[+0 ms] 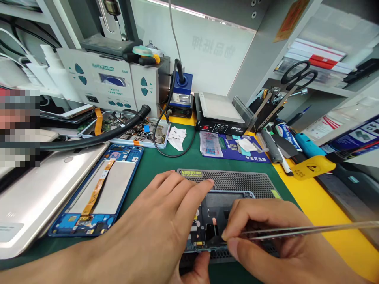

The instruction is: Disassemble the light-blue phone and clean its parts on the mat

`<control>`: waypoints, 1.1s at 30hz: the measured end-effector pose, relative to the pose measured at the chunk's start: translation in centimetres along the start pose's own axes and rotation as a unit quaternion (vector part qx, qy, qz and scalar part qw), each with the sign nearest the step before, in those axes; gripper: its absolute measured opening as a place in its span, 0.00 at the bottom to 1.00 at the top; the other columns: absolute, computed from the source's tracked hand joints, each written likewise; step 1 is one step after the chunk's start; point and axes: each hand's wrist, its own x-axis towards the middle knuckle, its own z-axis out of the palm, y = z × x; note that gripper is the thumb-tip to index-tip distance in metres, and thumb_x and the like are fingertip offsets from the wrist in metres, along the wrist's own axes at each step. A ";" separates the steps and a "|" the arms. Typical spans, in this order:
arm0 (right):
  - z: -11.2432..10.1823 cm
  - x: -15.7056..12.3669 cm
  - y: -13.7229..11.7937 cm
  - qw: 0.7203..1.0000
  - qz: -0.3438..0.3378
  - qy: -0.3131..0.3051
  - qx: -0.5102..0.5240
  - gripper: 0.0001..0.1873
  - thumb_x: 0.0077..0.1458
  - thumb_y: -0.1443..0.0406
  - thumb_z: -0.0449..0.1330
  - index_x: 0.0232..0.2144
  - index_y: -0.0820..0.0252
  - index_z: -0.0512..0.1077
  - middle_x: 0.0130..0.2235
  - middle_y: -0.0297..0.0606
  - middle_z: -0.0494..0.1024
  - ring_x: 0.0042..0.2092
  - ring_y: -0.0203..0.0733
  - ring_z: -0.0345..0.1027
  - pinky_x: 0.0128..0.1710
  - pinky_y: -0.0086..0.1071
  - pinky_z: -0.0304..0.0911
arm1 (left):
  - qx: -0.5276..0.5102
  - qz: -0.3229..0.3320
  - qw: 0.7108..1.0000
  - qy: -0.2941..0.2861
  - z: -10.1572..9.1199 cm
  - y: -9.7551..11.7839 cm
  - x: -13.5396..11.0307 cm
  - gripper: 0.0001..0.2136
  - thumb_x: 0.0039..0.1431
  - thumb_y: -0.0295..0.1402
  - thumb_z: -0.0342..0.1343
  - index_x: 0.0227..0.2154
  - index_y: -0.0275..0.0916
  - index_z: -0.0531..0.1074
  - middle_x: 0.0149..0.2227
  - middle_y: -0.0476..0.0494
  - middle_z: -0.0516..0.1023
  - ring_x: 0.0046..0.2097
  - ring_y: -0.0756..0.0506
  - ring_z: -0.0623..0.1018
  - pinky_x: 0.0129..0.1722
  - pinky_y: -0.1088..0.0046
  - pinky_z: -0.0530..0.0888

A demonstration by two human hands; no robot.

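Note:
An opened phone with its back off lies on a grey honeycomb mat at the bench's near edge. My left hand rests over the phone's left side, fingers stretched along its top edge and thumb at its bottom edge, holding it still. My right hand pinches metal tweezers. Their tips touch a small dark part near the phone's lower inside. Most of the phone's left half is hidden under my left hand.
A second opened blue phone lies to the left beside a silver tablet. A parts tray, black hose, soldering station, heating plate, blue mat, pens and scissors line the back and right.

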 end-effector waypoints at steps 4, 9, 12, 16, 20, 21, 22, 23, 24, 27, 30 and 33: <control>-0.1 0.0 0.0 1.000 -0.001 0.010 -0.015 0.07 0.53 0.70 0.60 0.27 0.54 0.75 0.27 0.32 0.78 0.29 0.38 0.73 0.22 0.23 0.66 | 0.005 -0.034 0.999 -0.015 -0.2 0.6 -0.2 0.34 0.41 0.33 0.54 0.56 0.34 0.60 0.51 0.38 0.79 0.51 0.37 0.76 0.55 0.59 0.72; -0.5 -0.4 -0.3 1.000 0.011 -0.008 -0.008 0.08 0.50 0.73 0.60 0.28 0.54 0.74 0.28 0.32 0.78 0.30 0.39 0.74 0.22 0.23 0.67 | -0.010 -0.025 0.999 -0.021 0.1 0.0 -0.1 0.33 0.44 0.34 0.55 0.57 0.34 0.60 0.52 0.37 0.79 0.52 0.36 0.76 0.55 0.57 0.73; -0.5 -0.5 -0.3 0.999 0.028 -0.020 0.019 0.08 0.49 0.73 0.60 0.28 0.54 0.73 0.26 0.30 0.76 0.27 0.37 0.72 0.22 0.23 0.67 | -0.017 -0.020 1.000 -0.016 0.3 -0.3 0.0 0.33 0.44 0.36 0.54 0.57 0.34 0.61 0.52 0.37 0.79 0.51 0.36 0.76 0.54 0.57 0.73; -0.4 -0.3 -0.1 0.999 0.027 -0.026 0.036 0.07 0.48 0.72 0.61 0.27 0.54 0.73 0.26 0.30 0.75 0.28 0.38 0.71 0.23 0.24 0.66 | -0.006 -0.032 0.999 -0.015 0.3 0.0 -0.2 0.32 0.43 0.35 0.54 0.55 0.35 0.62 0.50 0.37 0.79 0.50 0.35 0.77 0.53 0.56 0.74; -0.3 -0.2 -0.1 0.999 0.022 -0.027 0.029 0.07 0.49 0.72 0.61 0.26 0.54 0.73 0.26 0.31 0.75 0.28 0.39 0.71 0.22 0.24 0.65 | 0.008 -0.045 0.999 -0.012 0.2 0.4 -0.4 0.32 0.42 0.35 0.55 0.55 0.34 0.62 0.50 0.35 0.79 0.51 0.34 0.77 0.52 0.55 0.74; -0.3 -0.1 -0.2 0.999 0.022 -0.030 0.028 0.07 0.49 0.72 0.60 0.26 0.54 0.72 0.26 0.31 0.75 0.27 0.38 0.71 0.22 0.24 0.65 | 0.010 -0.047 0.999 -0.009 0.3 0.5 -0.4 0.33 0.42 0.35 0.55 0.55 0.33 0.62 0.50 0.34 0.79 0.51 0.34 0.76 0.52 0.55 0.74; -0.3 -0.1 -0.2 0.999 0.022 -0.034 0.025 0.07 0.49 0.73 0.60 0.27 0.54 0.73 0.26 0.31 0.76 0.28 0.38 0.71 0.23 0.24 0.65 | 0.014 -0.053 0.999 -0.006 0.3 0.5 -0.3 0.33 0.42 0.34 0.55 0.56 0.33 0.61 0.50 0.34 0.79 0.51 0.34 0.76 0.53 0.54 0.74; -0.3 -0.1 -0.2 0.999 0.019 -0.037 0.022 0.08 0.49 0.73 0.60 0.27 0.55 0.72 0.26 0.31 0.76 0.28 0.38 0.71 0.23 0.24 0.65 | 0.018 -0.057 0.998 0.001 0.4 0.5 -0.2 0.33 0.43 0.34 0.55 0.56 0.33 0.61 0.50 0.34 0.79 0.51 0.34 0.76 0.53 0.54 0.74; -0.3 -0.1 -0.3 0.999 0.016 -0.037 0.017 0.08 0.49 0.73 0.60 0.27 0.55 0.73 0.26 0.31 0.76 0.28 0.38 0.71 0.23 0.24 0.65 | 0.018 -0.058 0.998 0.005 0.5 0.5 -0.2 0.34 0.43 0.34 0.55 0.57 0.33 0.61 0.50 0.35 0.79 0.51 0.34 0.77 0.53 0.54 0.74; -0.5 0.0 -0.3 1.000 -0.004 -0.028 -0.003 0.08 0.48 0.73 0.60 0.26 0.55 0.73 0.26 0.33 0.77 0.29 0.40 0.72 0.21 0.24 0.65 | -0.001 -0.033 0.999 0.015 0.7 0.3 -0.1 0.33 0.43 0.36 0.55 0.56 0.33 0.61 0.48 0.35 0.79 0.49 0.34 0.77 0.52 0.55 0.75; -0.7 0.0 -0.3 0.999 -0.027 -0.030 -0.033 0.08 0.48 0.73 0.59 0.25 0.54 0.73 0.27 0.33 0.77 0.28 0.41 0.73 0.20 0.24 0.64 | -0.020 -0.038 0.999 0.003 0.6 0.3 0.0 0.33 0.43 0.35 0.56 0.56 0.32 0.63 0.49 0.35 0.79 0.49 0.34 0.77 0.52 0.54 0.75; -0.9 -0.1 -0.5 0.997 -0.032 -0.040 -0.057 0.08 0.50 0.72 0.58 0.26 0.53 0.73 0.27 0.33 0.78 0.29 0.41 0.73 0.18 0.24 0.62 | -0.047 -0.053 0.997 -0.017 0.3 0.3 0.1 0.32 0.44 0.34 0.58 0.56 0.31 0.65 0.49 0.34 0.78 0.50 0.34 0.76 0.52 0.53 0.75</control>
